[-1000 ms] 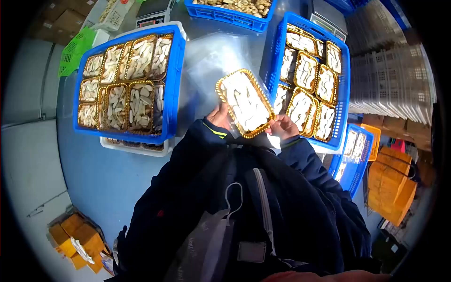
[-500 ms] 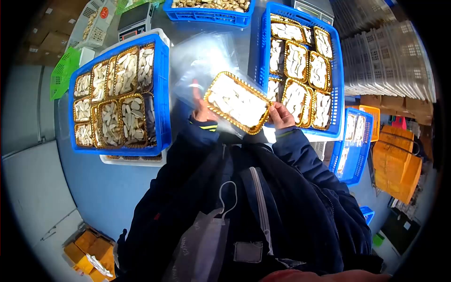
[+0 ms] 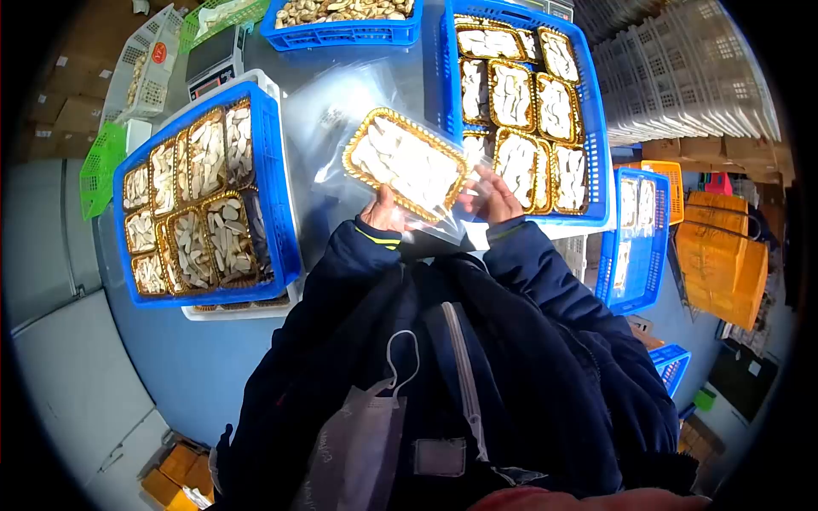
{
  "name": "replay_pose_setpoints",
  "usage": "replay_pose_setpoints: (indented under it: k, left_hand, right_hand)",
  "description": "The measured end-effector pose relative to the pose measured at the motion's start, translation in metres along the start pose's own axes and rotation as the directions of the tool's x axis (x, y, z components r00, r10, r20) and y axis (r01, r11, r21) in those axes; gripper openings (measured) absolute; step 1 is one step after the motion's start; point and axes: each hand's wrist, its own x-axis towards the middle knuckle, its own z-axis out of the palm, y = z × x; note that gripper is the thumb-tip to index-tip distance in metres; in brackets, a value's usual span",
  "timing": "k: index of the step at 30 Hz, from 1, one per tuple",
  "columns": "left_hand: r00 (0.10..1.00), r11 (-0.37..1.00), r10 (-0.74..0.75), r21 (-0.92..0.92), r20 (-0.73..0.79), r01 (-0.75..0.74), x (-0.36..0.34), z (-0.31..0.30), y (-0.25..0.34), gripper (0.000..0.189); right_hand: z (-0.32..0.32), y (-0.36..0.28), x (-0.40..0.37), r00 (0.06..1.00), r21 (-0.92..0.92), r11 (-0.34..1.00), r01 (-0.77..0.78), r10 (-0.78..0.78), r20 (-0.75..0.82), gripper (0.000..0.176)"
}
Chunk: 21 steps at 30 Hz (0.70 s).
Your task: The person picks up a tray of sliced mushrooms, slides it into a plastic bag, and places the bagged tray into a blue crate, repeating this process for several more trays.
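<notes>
A gold-rimmed tray of pale sliced pieces [image 3: 405, 166] is tilted in front of me, with clear plastic film around it. My left hand [image 3: 383, 210] grips its lower left edge, thumb on the rim. My right hand [image 3: 496, 196] is at the tray's right end, fingers apart, by the film's edge. Beyond the tray, clear plastic bags [image 3: 341, 98] lie on the metal table. On the left stands a blue crate [image 3: 285, 183] with filled trays; on the right, another blue crate [image 3: 602, 128] holds similar trays.
A blue crate of whole pale pieces [image 3: 341, 36] stands at the back, beside a scale [image 3: 215, 72]. White baskets [image 3: 682, 77] are stacked at the right. A lower blue crate [image 3: 649, 247] and orange boxes [image 3: 720, 264] lie beyond. A green basket [image 3: 100, 170] is at the left.
The tray has gone into the plastic film. My left hand has closed on its lower edge, while my right hand's fingers have come off the rim and spread. The view has shifted slightly.
</notes>
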Motion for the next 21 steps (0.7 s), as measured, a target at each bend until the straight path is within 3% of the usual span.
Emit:
replay_pose_setpoints:
  k: [3,4,5,7,8,9,11,13,14,15,17,19,21]
  left_hand:
    - [1.000,0.999,-0.023,-0.049,0.003,0.023,0.003,0.003,-0.002,0.084]
    - [1.000,0.997,-0.027,-0.070,0.001,0.027,0.005,0.006,-0.005,0.086]
    - [0.999,0.995,-0.043,-0.092,0.003,0.043,0.006,0.006,-0.008,0.086]
    - [0.997,0.987,-0.079,-0.139,0.018,0.081,0.013,0.002,-0.017,0.087]
    - [0.989,0.986,-0.103,-0.121,0.107,0.116,0.015,-0.009,-0.024,0.088]
    - [0.991,0.987,-0.106,-0.111,0.075,0.114,0.016,-0.001,-0.024,0.089]
    - [0.994,0.990,-0.108,-0.087,0.012,0.109,0.017,0.015,-0.024,0.090]
    - [0.992,0.989,-0.117,-0.090,0.043,0.120,0.024,0.022,-0.029,0.090]
    - [0.991,0.988,-0.121,-0.089,0.056,0.126,0.029,0.026,-0.033,0.091]
    - [0.990,0.988,-0.125,-0.086,0.069,0.131,0.035,0.030,-0.037,0.091]
    - [0.987,0.987,-0.134,-0.075,0.094,0.141,0.045,0.038,-0.046,0.091]
    - [0.982,0.984,-0.143,-0.091,0.121,0.154,0.053,0.041,-0.055,0.090]
    - [0.972,0.962,-0.196,-0.165,0.126,0.216,0.063,0.037,-0.064,0.088]
  right_hand:
    - [-0.024,-0.009,0.002,0.988,0.056,0.987,-0.152,0.154,-0.024,0.039]
    - [-0.027,-0.011,-0.003,0.995,-0.077,0.992,-0.099,0.098,-0.019,0.044]
    - [-0.024,-0.006,-0.008,0.997,-0.201,0.980,0.005,-0.021,-0.078,0.035]
    - [-0.022,0.004,-0.006,0.980,-0.335,0.925,0.179,-0.198,-0.023,0.025]
    - [-0.020,0.008,-0.007,0.964,-0.171,0.956,0.237,-0.253,-0.077,0.024]
    - [-0.018,0.005,-0.013,0.972,-0.126,0.974,0.187,-0.202,-0.124,0.023]
    - [-0.034,0.010,-0.016,0.963,-0.133,0.964,0.232,-0.247,-0.110,0.019]
    - [-0.033,-0.003,-0.026,0.958,-0.140,0.977,0.160,-0.188,-0.216,0.017]
    - [-0.026,-0.013,-0.034,0.943,-0.043,0.996,0.075,-0.085,-0.323,0.016]
    - [-0.028,-0.018,-0.037,0.956,0.038,0.998,0.051,-0.037,-0.290,0.019]
    - [-0.036,-0.020,-0.039,0.963,-0.025,0.989,0.147,-0.149,-0.223,0.020]
    - [-0.050,-0.020,-0.033,0.950,-0.119,0.981,0.155,-0.181,-0.255,0.024]
    - [-0.062,-0.021,-0.031,0.919,-0.154,0.950,0.270,-0.302,-0.253,0.031]
